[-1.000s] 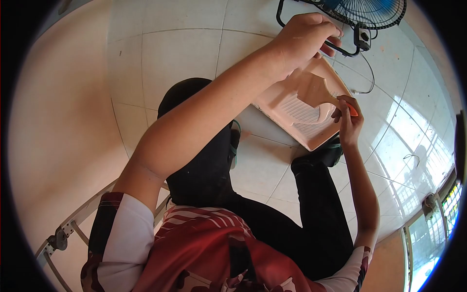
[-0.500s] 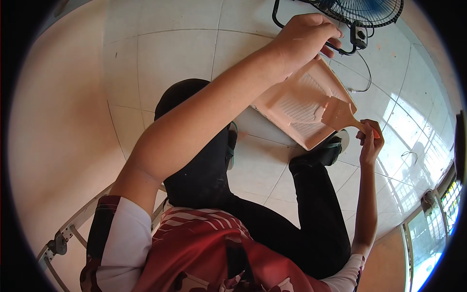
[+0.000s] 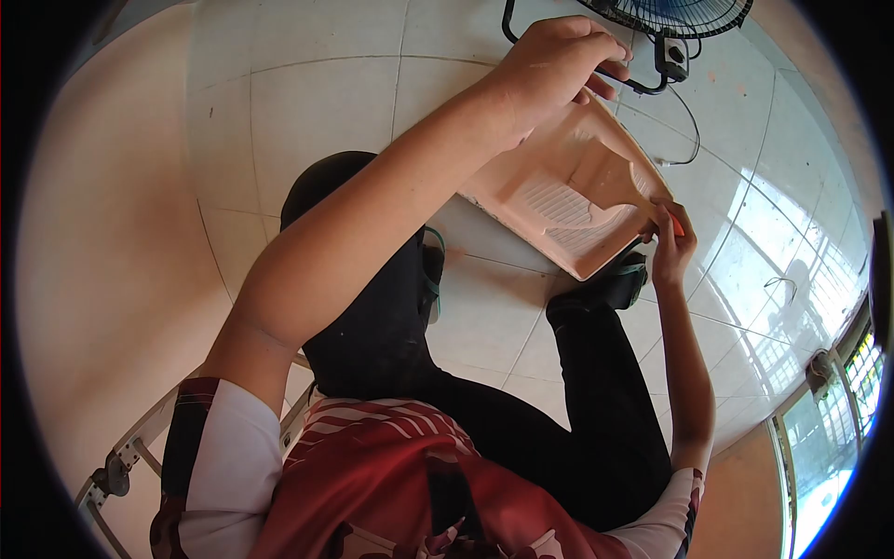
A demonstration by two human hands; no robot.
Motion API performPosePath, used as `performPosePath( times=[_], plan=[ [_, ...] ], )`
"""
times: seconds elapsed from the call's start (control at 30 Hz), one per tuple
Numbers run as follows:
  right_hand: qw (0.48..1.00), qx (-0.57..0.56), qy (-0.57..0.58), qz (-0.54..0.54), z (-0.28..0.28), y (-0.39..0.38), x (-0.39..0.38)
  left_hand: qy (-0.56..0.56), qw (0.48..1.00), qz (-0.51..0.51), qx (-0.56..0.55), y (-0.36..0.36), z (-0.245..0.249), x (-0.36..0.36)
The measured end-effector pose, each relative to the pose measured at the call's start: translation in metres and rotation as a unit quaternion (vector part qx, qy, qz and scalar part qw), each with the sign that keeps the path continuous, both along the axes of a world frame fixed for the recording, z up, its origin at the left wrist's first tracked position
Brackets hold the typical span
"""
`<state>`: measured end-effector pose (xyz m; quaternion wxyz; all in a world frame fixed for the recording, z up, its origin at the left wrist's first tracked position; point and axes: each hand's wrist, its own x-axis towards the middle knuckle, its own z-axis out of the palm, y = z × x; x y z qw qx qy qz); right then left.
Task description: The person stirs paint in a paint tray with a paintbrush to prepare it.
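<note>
My left hand [image 3: 559,74] reaches across to the far end of a peach-coated paint tray [image 3: 521,182], its curled fingers closed at the tray's edge, which the hand partly hides. Between the thumb and fingers of my right hand [image 3: 672,240] is the handle of a wide paintbrush [image 3: 601,175]. Peach paint covers the brush head, which lies over the ribbed part of the tray and points toward its far end. The orange tip of the handle shows beside my fingers. The tray's near corner is close to my right foot [image 3: 619,286].
Beyond the tray stands a floor fan [image 3: 684,14] with a black frame and a trailing cable [image 3: 696,140]. Pale tiles [image 3: 326,102] cover the floor. On the left are a wall [image 3: 121,205] and a metal ladder-like frame [image 3: 144,438]; a glazed door [image 3: 819,456] is at the right.
My right hand has moved left and slightly up, carrying the brush head farther into the tray. My left hand and the tray have shifted a little left in view.
</note>
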<state>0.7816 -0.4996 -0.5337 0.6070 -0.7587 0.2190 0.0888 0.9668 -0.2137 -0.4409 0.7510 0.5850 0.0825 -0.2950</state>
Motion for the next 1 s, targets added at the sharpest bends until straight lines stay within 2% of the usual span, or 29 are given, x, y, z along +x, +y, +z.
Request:
performPosePath(
  times=[0.03,0.17,0.37,0.43,0.5,0.57,0.67,0.7,0.77,0.87,1.0],
  plan=[
    [1.000,-0.005,-0.022,-0.002,0.000,-0.011,-0.006,-0.001,1.000,0.004,-0.005,0.000,0.000,0.000],
    [0.997,-0.073,0.009,0.006,0.015,-0.049,-0.025,-0.025,1.000,0.008,-0.005,-0.002,-0.002,0.000],
    [0.995,-0.096,-0.012,0.033,0.049,-0.042,-0.019,-0.013,1.000,0.002,-0.011,-0.008,0.000,-0.002],
    [0.984,-0.134,-0.034,0.110,0.059,-0.014,-0.013,-0.014,1.000,-0.003,-0.013,-0.008,-0.003,-0.003],
    [0.976,-0.120,-0.043,0.178,0.061,0.010,-0.009,-0.020,1.000,-0.008,-0.013,-0.006,0.003,0.000],
    [0.959,-0.137,-0.053,0.242,0.054,0.028,-0.009,0.039,0.998,-0.054,0.015,-0.002,0.020,0.007],
    [0.946,-0.140,-0.055,0.286,0.051,0.026,-0.008,-0.013,1.000,-0.011,-0.003,-0.007,-0.009,0.000],
    [0.946,-0.139,-0.054,0.286,0.053,0.022,-0.005,-0.011,1.000,-0.011,-0.002,-0.007,-0.006,0.003],
    [0.957,-0.153,0.028,0.244,0.066,0.001,0.002,0.042,0.998,-0.043,0.022,-0.006,0.005,0.009],
    [0.951,-0.203,0.000,0.232,0.078,-0.026,0.009,0.008,0.998,-0.059,-0.003,-0.001,0.022,0.004],
    [0.943,-0.253,-0.006,0.217,0.077,-0.038,0.013,-0.001,1.000,-0.018,0.003,-0.021,-0.006,-0.001]
  ],
)
